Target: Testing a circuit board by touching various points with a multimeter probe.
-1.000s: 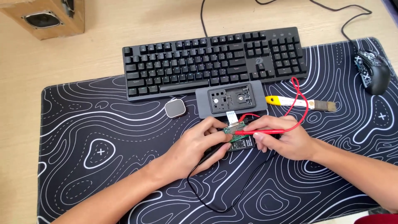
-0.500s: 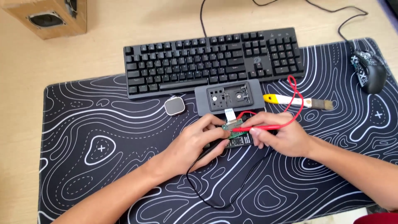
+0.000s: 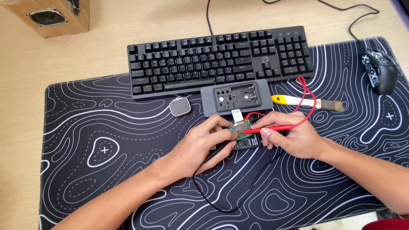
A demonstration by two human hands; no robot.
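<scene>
Item: small green circuit board (image 3: 243, 135), lying on the patterned desk mat (image 3: 106, 127), pinned between both hands.

Left hand (image 3: 202, 145): closed around a black test probe (image 3: 219, 152), fingertips resting on the board's left edge; black lead (image 3: 221, 200) looped toward the body.

Right hand (image 3: 294, 136): closed in a pen grip on a red test probe (image 3: 268, 127), tip laid on the board just left of the grip; red lead (image 3: 309, 98) arched behind it.

Beyond the grips: grey housing tray (image 3: 236, 98) joined to the board by a white ribbon cable (image 3: 236, 114); yellow-handled brush (image 3: 304, 101); keyboard (image 3: 219, 57); mouse (image 3: 380, 70); rounded grey device (image 3: 180, 106); wooden speaker (image 3: 49, 15).

Risk, as judged: neighbouring contacts could be bridged by a slipping tip; the ribbon could be strained if the board is dragged.
</scene>
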